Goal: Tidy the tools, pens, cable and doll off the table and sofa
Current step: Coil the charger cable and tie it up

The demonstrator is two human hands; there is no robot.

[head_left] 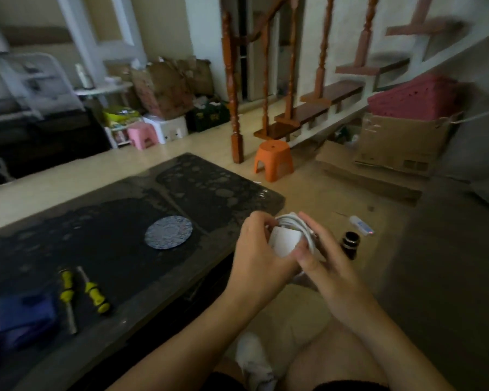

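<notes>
White cable (293,223) is wound in loops round a white plug block (283,244). Both hands hold it in the air, just past the edge of the dark table (119,210). The left hand (261,258) grips the block. The right hand (323,268) curls round the loops. Two screwdrivers (96,296) with yellow handles lie side by side on the table.

The table (68,235) top looks dark and glossy. At 7 o'clock, 2 screwdrivers (96,297) show yellow plastic handles and dull metal shafts. The cable (290,220) is smooth white plastic. At 12 o'clock stands a matt orange plastic stool (273,159).
</notes>
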